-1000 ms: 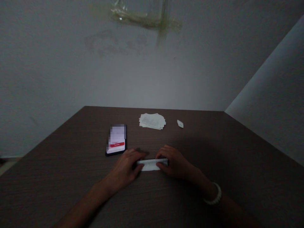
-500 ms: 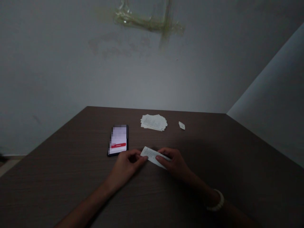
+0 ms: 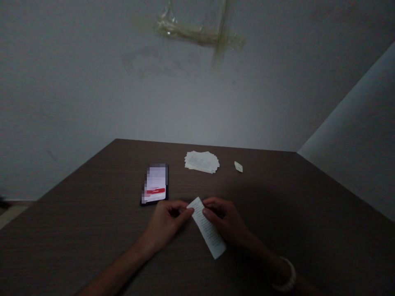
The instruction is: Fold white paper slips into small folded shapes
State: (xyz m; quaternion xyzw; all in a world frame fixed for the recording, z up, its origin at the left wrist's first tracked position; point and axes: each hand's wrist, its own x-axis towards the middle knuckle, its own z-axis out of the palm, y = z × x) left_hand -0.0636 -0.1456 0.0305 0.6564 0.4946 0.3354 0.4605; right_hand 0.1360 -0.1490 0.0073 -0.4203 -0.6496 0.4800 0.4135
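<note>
A narrow strip of printed paper [image 3: 207, 230] slants across the space between my hands, its lower end toward me. My left hand [image 3: 168, 218] pinches its upper left corner between thumb and fingers. On the strip's right edge, close to the top, my right hand [image 3: 226, 220] is closed with its thumb on the printed face and its fingers behind. Beyond my hands lies a spread pile of printed paper pieces [image 3: 202, 162]. A phone [image 3: 156, 181] with a lit screen and a red bar rests just past my left hand.
A small folded white piece of paper [image 3: 238, 167] lies right of the pile. The dark brown table [image 3: 92, 213] reaches back to a grey wall [image 3: 197, 107], where yellowed tape [image 3: 200, 38] is stuck. A white bracelet [image 3: 288, 277] circles my right wrist.
The paper strip has turned steeper, its lower end swinging down toward me and out from under my right hand, so more print shows. The whole view has shifted slightly.
</note>
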